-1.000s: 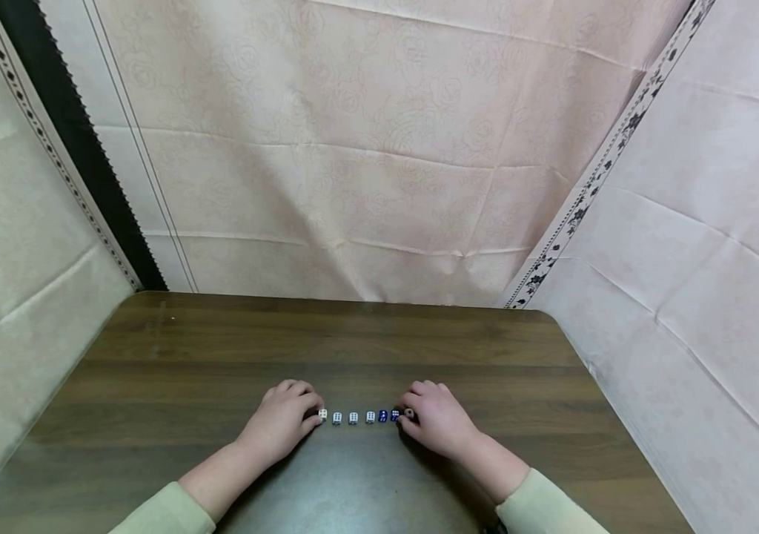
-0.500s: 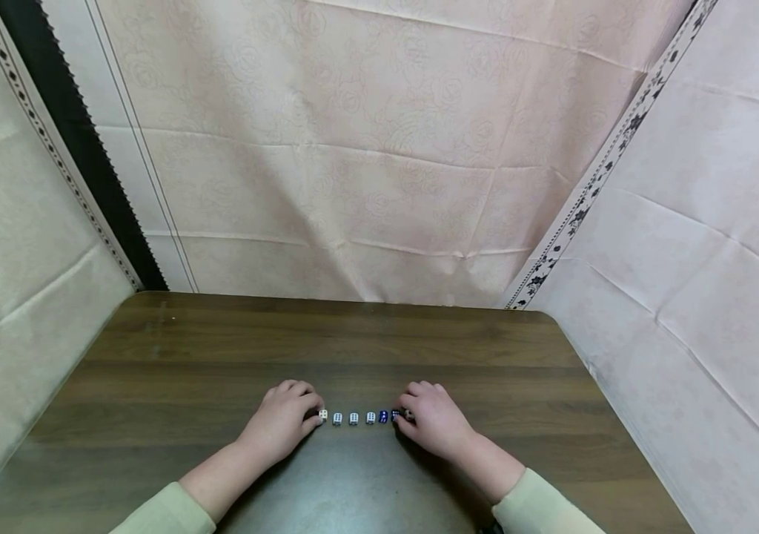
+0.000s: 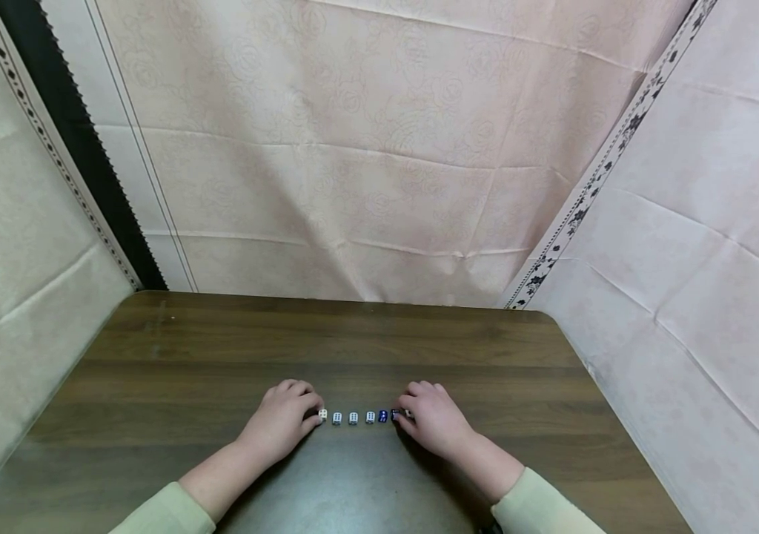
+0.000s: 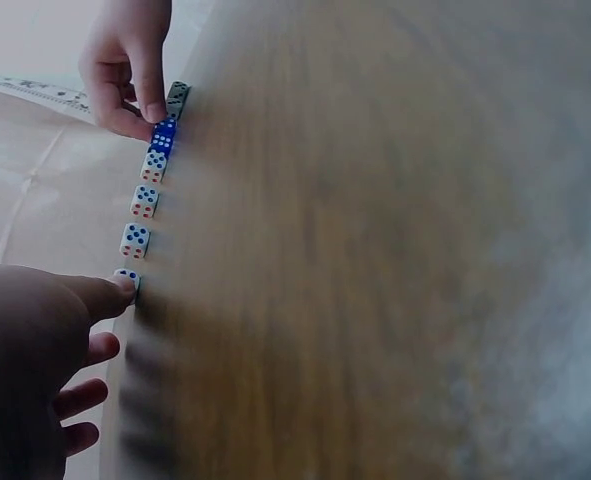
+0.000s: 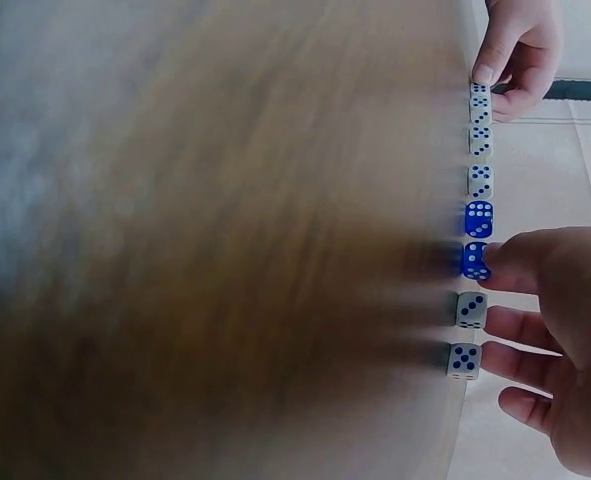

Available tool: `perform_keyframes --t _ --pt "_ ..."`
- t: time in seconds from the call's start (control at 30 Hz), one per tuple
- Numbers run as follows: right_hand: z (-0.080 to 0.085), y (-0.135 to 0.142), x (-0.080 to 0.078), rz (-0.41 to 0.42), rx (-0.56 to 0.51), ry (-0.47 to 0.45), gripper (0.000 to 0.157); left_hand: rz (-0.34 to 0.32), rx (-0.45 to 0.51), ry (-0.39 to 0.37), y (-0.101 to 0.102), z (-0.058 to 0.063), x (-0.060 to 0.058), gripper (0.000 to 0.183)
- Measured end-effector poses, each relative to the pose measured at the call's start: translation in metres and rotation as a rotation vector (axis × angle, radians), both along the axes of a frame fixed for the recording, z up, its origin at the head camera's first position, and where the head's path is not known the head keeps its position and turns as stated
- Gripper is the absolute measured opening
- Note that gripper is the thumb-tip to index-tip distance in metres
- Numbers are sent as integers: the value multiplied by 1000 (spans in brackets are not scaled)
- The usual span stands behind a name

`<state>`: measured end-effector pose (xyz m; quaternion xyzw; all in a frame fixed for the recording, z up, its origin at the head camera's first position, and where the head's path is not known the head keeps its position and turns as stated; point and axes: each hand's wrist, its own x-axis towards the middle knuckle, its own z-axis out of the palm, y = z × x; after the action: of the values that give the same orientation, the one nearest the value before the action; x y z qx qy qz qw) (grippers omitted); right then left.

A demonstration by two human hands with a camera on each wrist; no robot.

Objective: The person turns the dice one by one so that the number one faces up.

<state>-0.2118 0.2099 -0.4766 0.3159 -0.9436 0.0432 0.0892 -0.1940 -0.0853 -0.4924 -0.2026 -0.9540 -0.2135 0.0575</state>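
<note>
Several small dice stand in a row across the table. My left hand (image 3: 282,419) pinches the white die (image 3: 322,415) at the row's left end between thumb and finger; three white dice, among them a middle die (image 3: 353,418), follow to its right. Beyond them come two blue dice, the left blue die (image 3: 382,416) standing free. With thumb and finger, my right hand (image 3: 438,419) pinches the right blue die (image 5: 476,260). Under its other fingers stand two more white dice, a nearer one (image 5: 472,310) and an end one (image 5: 464,360), mostly hidden in the head view.
The brown wooden table (image 3: 353,337) has rounded far corners. A pale patterned cloth (image 3: 366,148) hangs behind it, and white cloth walls such as the right one (image 3: 706,222) flank both sides. Light green sleeves (image 3: 166,512) cover the forearms.
My right hand has shifted slightly left, its thumb and fingers covering more of the right blue die and the white die beside it. The left hand has stayed in place.
</note>
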Motion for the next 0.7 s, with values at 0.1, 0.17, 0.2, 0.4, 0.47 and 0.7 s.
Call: perform_keyframes --t 0.1,0.17,0.2,0.4,0.47,0.7 --pt "0 0 0 1 -1 1 9 -1 0 -1 0 0 0 8" --pt "0 -1 0 3 -3 2 8 -2 1 -1 0 0 0 8" --pt "1 -1 0 3 -4 3 8 -1 1 0 0 0 0 8" --pt "4 -3 1 12 -5 22 7 2 -5 5 0 0 0 8" --pt "6 -3 1 18 -5 30 7 2 -6 5 0 0 0 8" --pt "5 -4 2 7 3 17 9 1 -5 11 0 0 0 8"
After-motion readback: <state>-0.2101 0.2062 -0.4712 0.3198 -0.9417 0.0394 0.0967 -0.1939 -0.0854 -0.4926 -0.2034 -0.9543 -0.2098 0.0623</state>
